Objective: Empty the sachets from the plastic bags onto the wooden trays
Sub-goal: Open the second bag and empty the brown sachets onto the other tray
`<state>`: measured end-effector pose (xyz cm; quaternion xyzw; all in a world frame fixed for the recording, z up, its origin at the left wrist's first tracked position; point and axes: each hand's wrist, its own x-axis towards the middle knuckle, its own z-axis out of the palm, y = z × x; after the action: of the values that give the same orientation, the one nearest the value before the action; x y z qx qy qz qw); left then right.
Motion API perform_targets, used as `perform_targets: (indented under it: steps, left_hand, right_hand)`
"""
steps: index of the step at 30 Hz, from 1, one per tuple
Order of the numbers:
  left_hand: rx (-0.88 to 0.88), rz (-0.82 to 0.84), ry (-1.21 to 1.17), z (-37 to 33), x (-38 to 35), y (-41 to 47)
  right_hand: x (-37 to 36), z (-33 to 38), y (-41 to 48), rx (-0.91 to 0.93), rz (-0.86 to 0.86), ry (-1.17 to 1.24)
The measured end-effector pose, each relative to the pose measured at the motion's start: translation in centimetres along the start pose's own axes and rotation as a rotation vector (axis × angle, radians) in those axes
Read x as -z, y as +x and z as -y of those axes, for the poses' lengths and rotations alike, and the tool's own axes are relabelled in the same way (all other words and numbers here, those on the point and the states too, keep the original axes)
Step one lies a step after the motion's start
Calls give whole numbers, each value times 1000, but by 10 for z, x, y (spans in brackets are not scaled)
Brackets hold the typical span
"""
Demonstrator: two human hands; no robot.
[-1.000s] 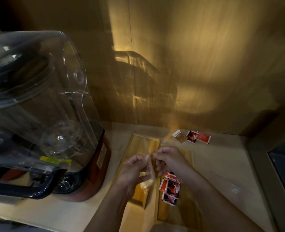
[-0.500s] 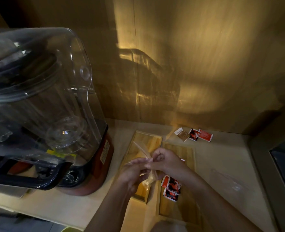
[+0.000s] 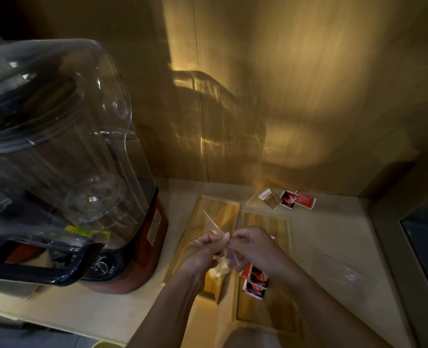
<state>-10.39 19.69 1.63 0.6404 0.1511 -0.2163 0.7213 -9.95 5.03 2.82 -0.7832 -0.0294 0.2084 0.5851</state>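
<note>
Both hands meet above the gap between two wooden trays. The left hand and the right hand each have their fingers curled shut, pinching the top edge of a small clear plastic bag between thumb and forefinger, as if pulling its mouth apart. The bag hangs straight down from the fingertips, and pale sachets sit bunched in its bottom, just below the left knuckles, so this bag looks not yet emptied.

Under the right wrist, on the right tray, lie several red and black sachets; one batch seems already tipped out there. The left tray, beyond and below the left fingers, shows no loose sachets that I can make out. Further from the fingertips, near the wall, a few more sachets rest on the counter outside either tray. What may be a flat empty bag lies well right of the right hand.

By my reckoning the job is partway: this bag remains to be emptied.
</note>
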Motion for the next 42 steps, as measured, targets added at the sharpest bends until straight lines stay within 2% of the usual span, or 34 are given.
perform_targets:
  steps: [4,9,17,21,25,33,38,42]
  left_hand:
    - [-80,-36,28,4,-4,4]
    - [-170,-132,55,5,-8,8]
    - [-209,-246,143,1,-9,4]
    - [-92,-72,358,-7,-3,-4]
    - [-85,8,339,-6,0,-13]
    - [-181,-14,347,-3,5,-16]
    - [-169,-62,456,-3,7,-14]
    - [-199,-201,668,-2,5,-15]
  right_hand:
    - [3,5,0,-4,14,-143]
    - [6,9,3,-92,75,-290]
    - [7,7,5,-151,154,-184]
    - [4,3,7,-134,122,-128]
    - [3,0,8,-114,107,-87]
    - [-4,2,10,-63,15,-211]
    - [-10,6,9,10,-101,-411]
    - [-13,6,10,-24,-178,-502]
